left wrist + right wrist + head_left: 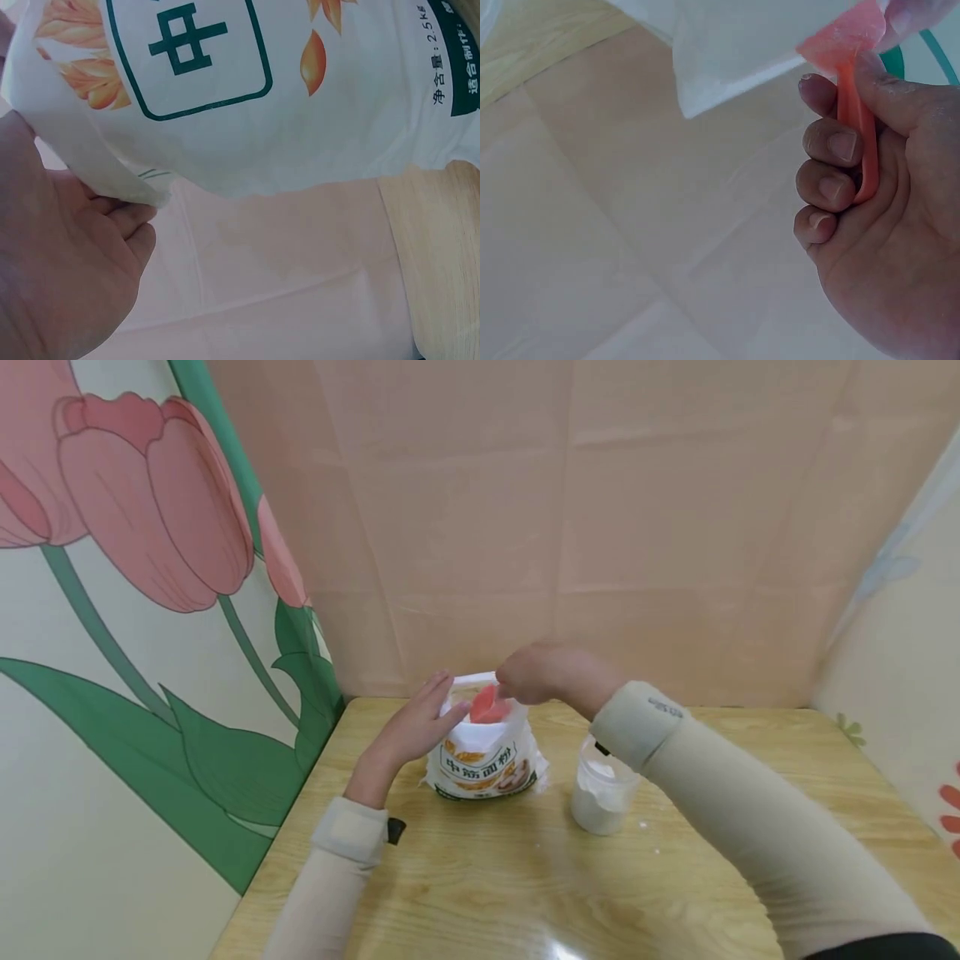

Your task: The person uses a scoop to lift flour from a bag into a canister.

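Note:
A white flour bag stands on the table with its top open, and its printed front fills much of the left wrist view. My left hand holds the bag's left rim, with fingertips partly hidden behind the plastic. In my right hand is the handle of a pink scoop, fingers curled round it. The scoop's bowl is at the bag's mouth, tilted. White powder dusts my right thumb. To the right of the bag, a clear plastic jar holds white powder, its top partly hidden by my right wrist.
Small white specks lie on the wooden table beside the jar. A pink cloth hangs behind the table's back edge. Tulip-painted wall borders the left side, and a pale wall borders the right.

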Demonstrator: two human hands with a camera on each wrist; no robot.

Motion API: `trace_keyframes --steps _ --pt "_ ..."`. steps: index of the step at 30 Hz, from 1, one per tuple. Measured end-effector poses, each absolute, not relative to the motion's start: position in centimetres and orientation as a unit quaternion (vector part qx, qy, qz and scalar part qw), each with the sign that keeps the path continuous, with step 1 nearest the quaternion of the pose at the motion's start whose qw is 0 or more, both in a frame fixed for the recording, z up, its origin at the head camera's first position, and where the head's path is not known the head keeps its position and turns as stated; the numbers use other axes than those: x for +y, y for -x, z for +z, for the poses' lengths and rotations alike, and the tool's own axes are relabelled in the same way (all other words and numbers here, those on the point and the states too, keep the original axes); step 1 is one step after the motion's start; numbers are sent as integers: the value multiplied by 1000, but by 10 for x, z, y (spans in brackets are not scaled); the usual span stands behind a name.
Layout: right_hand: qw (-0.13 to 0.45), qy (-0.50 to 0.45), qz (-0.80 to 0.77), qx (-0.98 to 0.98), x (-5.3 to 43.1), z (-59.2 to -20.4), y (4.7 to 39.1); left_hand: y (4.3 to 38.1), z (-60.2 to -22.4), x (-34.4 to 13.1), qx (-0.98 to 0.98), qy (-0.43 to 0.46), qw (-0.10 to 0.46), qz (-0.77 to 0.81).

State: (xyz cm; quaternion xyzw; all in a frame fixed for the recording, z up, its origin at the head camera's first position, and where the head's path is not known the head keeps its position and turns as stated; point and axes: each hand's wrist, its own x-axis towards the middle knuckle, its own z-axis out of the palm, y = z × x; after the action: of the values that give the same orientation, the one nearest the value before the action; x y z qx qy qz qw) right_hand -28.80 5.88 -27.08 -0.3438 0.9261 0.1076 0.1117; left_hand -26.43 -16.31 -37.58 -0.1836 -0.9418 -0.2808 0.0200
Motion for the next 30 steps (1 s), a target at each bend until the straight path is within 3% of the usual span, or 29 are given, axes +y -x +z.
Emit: trace_keyframes --steps 15,30 --pt "179 382 58 905 23 -301 304 262 -374 -166 -944 194 28 -265" --pt "163 364 59 915 16 -315 301 260 -378 -164 -945 195 13 -264"
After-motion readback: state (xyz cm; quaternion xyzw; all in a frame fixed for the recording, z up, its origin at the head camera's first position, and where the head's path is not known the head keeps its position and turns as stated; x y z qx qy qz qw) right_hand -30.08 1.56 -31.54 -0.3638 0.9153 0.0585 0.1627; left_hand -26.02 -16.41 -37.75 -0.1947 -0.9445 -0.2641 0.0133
